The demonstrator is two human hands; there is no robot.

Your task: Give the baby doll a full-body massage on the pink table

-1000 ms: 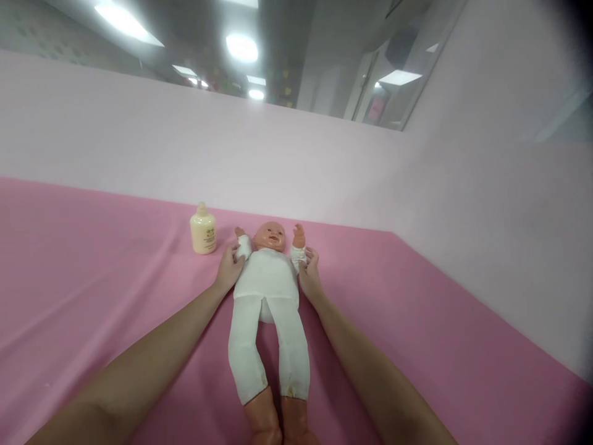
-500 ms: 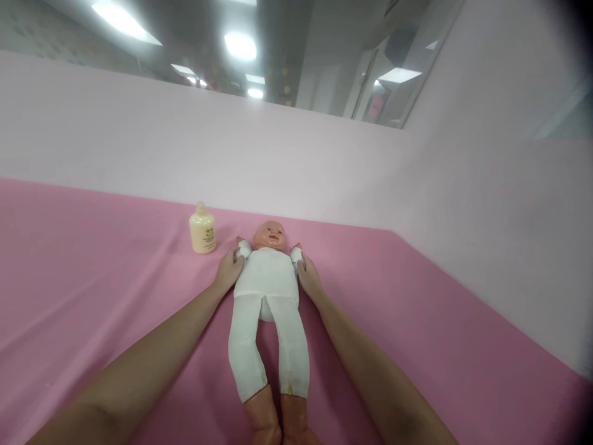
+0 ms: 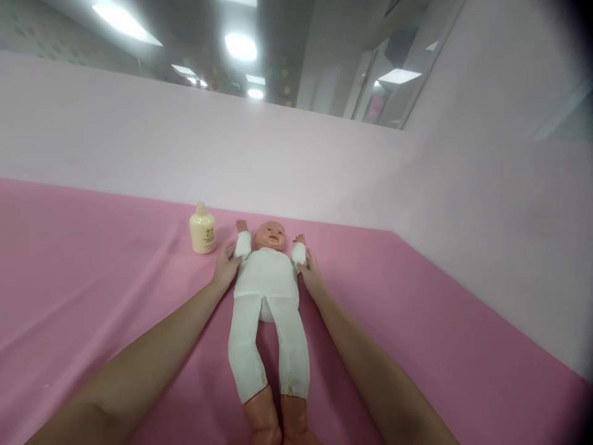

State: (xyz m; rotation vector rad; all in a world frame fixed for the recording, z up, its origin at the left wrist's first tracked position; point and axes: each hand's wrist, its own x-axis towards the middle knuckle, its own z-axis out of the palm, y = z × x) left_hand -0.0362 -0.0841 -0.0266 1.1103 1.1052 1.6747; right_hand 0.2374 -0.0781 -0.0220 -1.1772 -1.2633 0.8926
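A baby doll point(image 3: 266, 272) with a white cloth body and hard plastic head and feet lies on its back in the middle, feet toward me. Both of its arms point up beside its head. My left hand point(image 3: 226, 266) is at the doll's arm on the left, thumb against the sleeve near the shoulder and fingers apart along the outer side. On the opposite side, my right hand point(image 3: 312, 275) rests likewise by the other arm, its thumb touching the sleeve and its fingers spread. Neither hand is wrapped round an arm.
A cream-coloured bottle point(image 3: 202, 232) with printing stands upright left of the doll's head. Pink covering point(image 3: 130, 266) with some creases lies under everything. Behind it rises a pale wall point(image 3: 208, 142), with a glass pane point(image 3: 278, 55) reflecting ceiling lights above.
Both hands have loosened from round the doll's arms and shifted slightly outward. The doll's forearms and hands now show more fully, pointing further up. Bottle and doll's body stay put.
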